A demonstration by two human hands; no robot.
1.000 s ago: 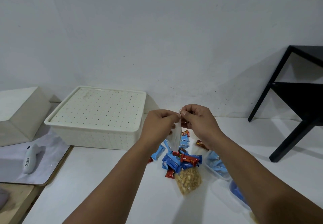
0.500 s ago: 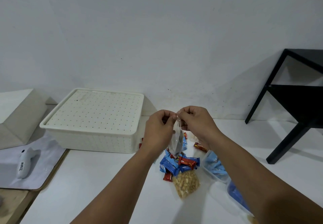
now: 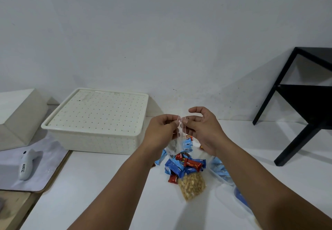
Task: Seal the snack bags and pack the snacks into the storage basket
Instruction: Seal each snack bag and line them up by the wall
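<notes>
A white table is stretching across the foreground beneath a bare pale wall, with a black side table standing at the far right. A cream storage basket, its perforated lid closed on top, is sitting at the table's back left, near the wall. To its left, a white handheld sealer is lying on a pale mat. Above the table's middle, a person is holding a clear snack bag upright in the air: the left hand is pinching the bag's top edge between thumb and fingertips, while the right hand is gripping the same edge with thumb and forefinger, its other fingers loosely spread. Directly below, a pile of blue and red wrapped snacks is lying on the table, a bag of peanuts touching its near side. Clear bags holding blue packets are resting just right of the pile.
</notes>
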